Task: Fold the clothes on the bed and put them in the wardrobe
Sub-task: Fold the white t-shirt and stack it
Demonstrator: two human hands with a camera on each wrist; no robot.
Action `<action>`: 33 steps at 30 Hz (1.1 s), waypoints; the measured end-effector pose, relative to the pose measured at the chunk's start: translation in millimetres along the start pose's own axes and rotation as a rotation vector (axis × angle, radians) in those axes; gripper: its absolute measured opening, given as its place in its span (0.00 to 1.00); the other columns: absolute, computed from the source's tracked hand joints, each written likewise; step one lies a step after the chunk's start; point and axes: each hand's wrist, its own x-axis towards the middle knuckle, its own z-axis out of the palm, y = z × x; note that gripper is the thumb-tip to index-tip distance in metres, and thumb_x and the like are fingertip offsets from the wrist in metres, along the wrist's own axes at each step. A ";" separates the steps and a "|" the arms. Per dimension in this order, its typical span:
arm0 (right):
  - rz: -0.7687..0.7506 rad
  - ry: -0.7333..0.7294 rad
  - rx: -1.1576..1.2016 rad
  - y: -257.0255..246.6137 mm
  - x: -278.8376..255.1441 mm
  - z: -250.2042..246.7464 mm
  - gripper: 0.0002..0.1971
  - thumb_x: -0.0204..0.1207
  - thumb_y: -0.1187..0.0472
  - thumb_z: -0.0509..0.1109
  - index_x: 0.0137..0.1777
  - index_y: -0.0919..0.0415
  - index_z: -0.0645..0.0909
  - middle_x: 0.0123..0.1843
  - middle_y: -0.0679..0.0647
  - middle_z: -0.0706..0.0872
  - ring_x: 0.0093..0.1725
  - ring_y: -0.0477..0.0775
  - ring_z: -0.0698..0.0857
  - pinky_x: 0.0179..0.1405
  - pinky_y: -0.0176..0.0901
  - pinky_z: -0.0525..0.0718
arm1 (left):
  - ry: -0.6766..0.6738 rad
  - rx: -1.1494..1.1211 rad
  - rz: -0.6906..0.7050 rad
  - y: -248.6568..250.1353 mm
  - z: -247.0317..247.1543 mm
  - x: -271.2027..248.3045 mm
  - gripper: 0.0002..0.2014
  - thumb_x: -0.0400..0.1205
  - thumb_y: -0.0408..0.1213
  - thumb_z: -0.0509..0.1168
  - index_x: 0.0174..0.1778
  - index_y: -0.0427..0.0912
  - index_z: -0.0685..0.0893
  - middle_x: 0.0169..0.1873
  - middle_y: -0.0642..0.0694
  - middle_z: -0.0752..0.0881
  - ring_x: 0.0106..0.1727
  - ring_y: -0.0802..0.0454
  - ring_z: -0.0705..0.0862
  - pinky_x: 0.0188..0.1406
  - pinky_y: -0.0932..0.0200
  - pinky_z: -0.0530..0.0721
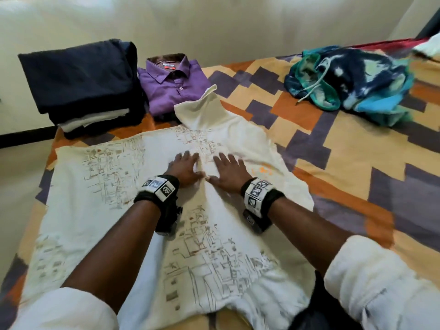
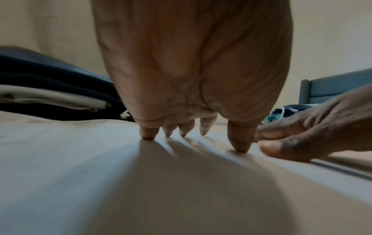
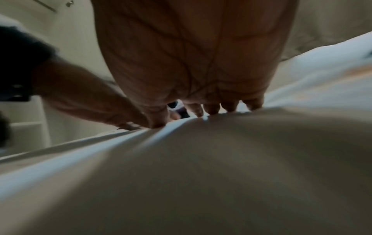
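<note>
- Here, the cream printed shirt [image 1: 114,186] lies spread across the lower middle of the head view, on the patterned bed [image 1: 345,148], one sleeve reaching up toward the frame's centre top.
- The left hand [image 1: 184,166] and the right hand [image 1: 228,171] rest side by side on the shirt's middle, fingers straight and spread, holding nothing; both wrist views show fingertips pressing into the cloth.
- The step looks like smoothing before a fold. To do it well, I would sweep outward from the centre with flat palms, so the ridge between the hands flattens rather than bunches.
- The shirt's left edge lies close to the bed's edge at the frame's left, so there is little room there; folding inward from that side seems safer.
- Upper left, a stack of dark folded clothes [image 1: 81,79] and a folded purple shirt [image 1: 171,84] sit just beyond the cream sleeve, which nearly touches the purple one.
- Upper right, a crumpled blue-green garment [image 1: 352,82] lies well apart, with bare bed between offering room.
</note>
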 end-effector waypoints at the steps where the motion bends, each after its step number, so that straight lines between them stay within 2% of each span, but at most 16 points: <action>1: 0.023 0.008 0.053 7.4 -7.2 1.7 0.39 0.82 0.35 0.55 0.85 0.59 0.53 0.87 0.58 0.51 0.85 0.61 0.53 0.81 0.60 0.52 | -0.015 0.028 -0.033 -7.4 7.2 -13.1 0.38 0.84 0.58 0.61 0.86 0.47 0.55 0.84 0.39 0.57 0.84 0.38 0.56 0.81 0.38 0.59; 3: 0.108 0.105 0.295 29.5 -14.9 -13.5 0.35 0.84 0.39 0.57 0.81 0.65 0.65 0.83 0.63 0.64 0.82 0.62 0.63 0.79 0.53 0.59 | -0.028 0.014 -0.094 -23.3 23.9 -47.6 0.39 0.85 0.63 0.54 0.88 0.53 0.45 0.87 0.47 0.42 0.87 0.42 0.41 0.83 0.34 0.42; 5: 0.238 0.290 0.506 58.2 -22.0 -33.9 0.31 0.85 0.44 0.60 0.79 0.65 0.68 0.81 0.63 0.68 0.80 0.62 0.66 0.78 0.50 0.62 | -0.014 -0.013 -0.140 -32.7 37.8 -81.7 0.40 0.85 0.67 0.50 0.87 0.57 0.39 0.86 0.51 0.34 0.86 0.46 0.33 0.82 0.31 0.36; 6: 0.288 0.323 0.501 70.5 -29.0 -39.3 0.32 0.84 0.44 0.62 0.81 0.63 0.66 0.83 0.63 0.66 0.81 0.63 0.64 0.79 0.52 0.61 | -0.026 -0.018 -0.156 -33.4 41.0 -96.9 0.41 0.84 0.69 0.50 0.86 0.58 0.37 0.85 0.51 0.32 0.86 0.46 0.32 0.81 0.30 0.36; 9: 0.281 0.032 0.178 95.8 -64.5 -30.5 0.41 0.79 0.34 0.60 0.86 0.54 0.54 0.87 0.59 0.53 0.84 0.67 0.53 0.82 0.61 0.55 | -0.094 -0.025 -0.182 -31.8 50.2 -129.4 0.48 0.77 0.76 0.51 0.85 0.59 0.34 0.84 0.51 0.28 0.85 0.45 0.30 0.80 0.29 0.34; 11: 0.335 -0.062 0.037 110.5 -90.0 -14.5 0.43 0.79 0.29 0.54 0.87 0.48 0.45 0.88 0.55 0.44 0.86 0.67 0.47 0.82 0.64 0.49 | -0.115 -0.007 -0.185 -31.2 58.1 -145.9 0.53 0.72 0.80 0.51 0.85 0.60 0.33 0.83 0.51 0.26 0.85 0.45 0.29 0.79 0.28 0.33; 14: 0.541 0.086 0.039 102.2 -115.5 -14.5 0.42 0.82 0.35 0.55 0.87 0.57 0.44 0.88 0.60 0.40 0.85 0.68 0.42 0.82 0.66 0.46 | -0.075 -0.001 -0.198 -27.9 71.8 -163.1 0.52 0.72 0.81 0.48 0.85 0.60 0.32 0.83 0.51 0.25 0.84 0.45 0.27 0.79 0.27 0.32; 15: 0.522 0.178 -0.018 87.3 -119.4 -14.8 0.40 0.84 0.41 0.58 0.87 0.60 0.45 0.87 0.62 0.41 0.85 0.68 0.42 0.82 0.66 0.47 | -0.066 0.014 -0.208 -26.1 75.1 -166.5 0.52 0.73 0.81 0.47 0.85 0.60 0.32 0.83 0.50 0.25 0.84 0.45 0.28 0.79 0.27 0.32; 17: 0.249 0.236 -0.014 55.9 -119.8 -10.0 0.39 0.82 0.47 0.63 0.86 0.59 0.49 0.87 0.63 0.47 0.86 0.66 0.48 0.83 0.61 0.52 | -0.087 0.034 -0.234 -22.0 75.3 -172.9 0.52 0.73 0.81 0.48 0.85 0.58 0.32 0.83 0.49 0.27 0.85 0.44 0.29 0.79 0.26 0.34; 19: 0.027 -0.044 0.037 28.0 -124.7 2.5 0.42 0.80 0.43 0.66 0.86 0.59 0.51 0.87 0.62 0.55 0.84 0.64 0.57 0.82 0.55 0.59 | -0.119 0.041 -0.235 -22.1 71.9 -182.3 0.53 0.72 0.81 0.50 0.85 0.58 0.34 0.84 0.49 0.28 0.86 0.44 0.32 0.80 0.27 0.36; 21: 0.048 -0.184 -0.002 16.6 -136.3 10.5 0.40 0.81 0.44 0.66 0.85 0.63 0.54 0.86 0.63 0.57 0.83 0.66 0.59 0.81 0.55 0.61 | -0.146 0.045 -0.229 -28.1 67.4 -201.1 0.53 0.73 0.80 0.51 0.86 0.58 0.36 0.85 0.50 0.31 0.87 0.45 0.35 0.81 0.27 0.39; 24: 0.166 0.003 -0.043 -7.2 -154.9 13.3 0.26 0.81 0.55 0.64 0.76 0.65 0.69 0.77 0.64 0.70 0.76 0.68 0.68 0.73 0.57 0.71 | -0.170 0.026 -0.255 -51.0 65.1 -245.3 0.49 0.76 0.77 0.52 0.87 0.58 0.39 0.86 0.53 0.35 0.87 0.46 0.37 0.80 0.24 0.44; 27: -0.090 0.070 0.001 -68.9 -175.2 21.9 0.24 0.80 0.56 0.65 0.74 0.64 0.69 0.75 0.62 0.71 0.74 0.64 0.70 0.69 0.54 0.75 | -0.174 -0.039 -0.389 -84.8 75.0 -297.2 0.47 0.76 0.78 0.52 0.85 0.64 0.38 0.85 0.57 0.32 0.86 0.46 0.34 0.77 0.21 0.44; 29: -0.243 -0.092 0.042 -106.6 -187.6 33.3 0.24 0.81 0.50 0.66 0.73 0.62 0.71 0.75 0.61 0.73 0.72 0.62 0.73 0.66 0.52 0.76 | -0.184 -0.072 -0.511 -105.0 80.8 -323.9 0.50 0.73 0.80 0.50 0.85 0.63 0.36 0.85 0.56 0.32 0.87 0.44 0.35 0.78 0.22 0.44; 31: -0.196 -0.203 -0.023 -128.6 -191.9 42.9 0.25 0.78 0.45 0.68 0.67 0.62 0.75 0.70 0.61 0.78 0.66 0.62 0.78 0.59 0.51 0.78 | -0.194 -0.081 -0.613 -123.1 81.5 -345.3 0.54 0.73 0.81 0.49 0.86 0.54 0.35 0.85 0.53 0.33 0.87 0.43 0.35 0.82 0.29 0.42; 33: -0.051 -0.170 -0.031 -134.3 -197.0 41.0 0.20 0.77 0.43 0.69 0.56 0.60 0.80 0.64 0.61 0.83 0.59 0.61 0.83 0.49 0.47 0.79 | -0.197 -0.093 -0.689 -137.2 82.0 -356.8 0.56 0.76 0.78 0.50 0.87 0.42 0.35 0.86 0.43 0.34 0.87 0.39 0.37 0.85 0.39 0.43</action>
